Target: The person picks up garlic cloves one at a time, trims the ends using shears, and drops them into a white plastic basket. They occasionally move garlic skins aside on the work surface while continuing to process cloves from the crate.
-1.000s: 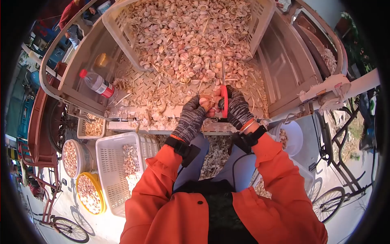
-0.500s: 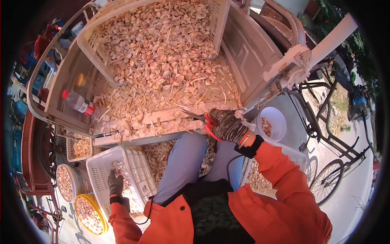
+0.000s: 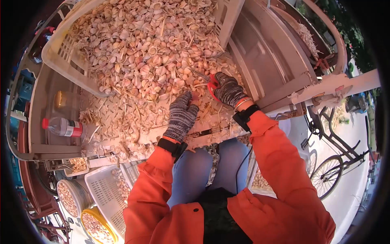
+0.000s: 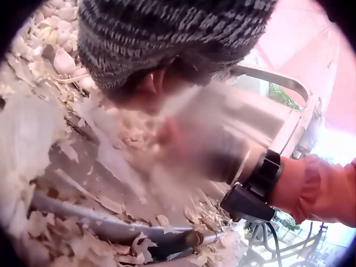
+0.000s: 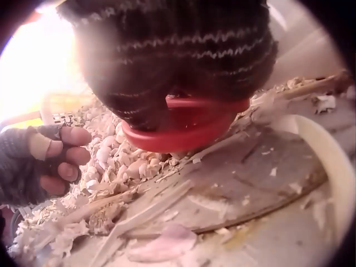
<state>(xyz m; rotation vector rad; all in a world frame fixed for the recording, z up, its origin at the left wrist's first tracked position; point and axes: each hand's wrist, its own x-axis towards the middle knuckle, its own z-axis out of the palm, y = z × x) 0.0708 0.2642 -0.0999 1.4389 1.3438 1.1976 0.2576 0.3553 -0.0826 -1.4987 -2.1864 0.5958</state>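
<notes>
My right hand (image 3: 229, 90), in a dark striped glove with bare fingertips, grips red-handled scissors (image 3: 212, 84). The blades point up and left toward the heap of garlic (image 3: 158, 53). In the right wrist view the red handle loops (image 5: 189, 136) show below the glove. My left hand (image 3: 180, 117), gloved the same way, is over the front of the cargo bed, just short of the heap. Seen from the right wrist, the fingertips (image 5: 68, 171) are loosely bent with nothing visible in them. From the left wrist, the glove (image 4: 167, 41) hides part of the heap.
A tipped pale crate (image 3: 77, 75) surrounds the heap. A red-capped bottle (image 3: 65, 127) lies at the bed's left. Below on the left are a white basket (image 3: 103, 188), a pale bucket (image 3: 83, 199) and a yellow bucket (image 3: 109, 229). Dry skins litter the bed floor. A bicycle (image 3: 327, 179) stands at right.
A second ago both hands met around garlic and scissors. Then the left hand reached into the lower-left white basket; now it is back up near the heap, holding no visible garlic. The right hand keeps the scissors.
</notes>
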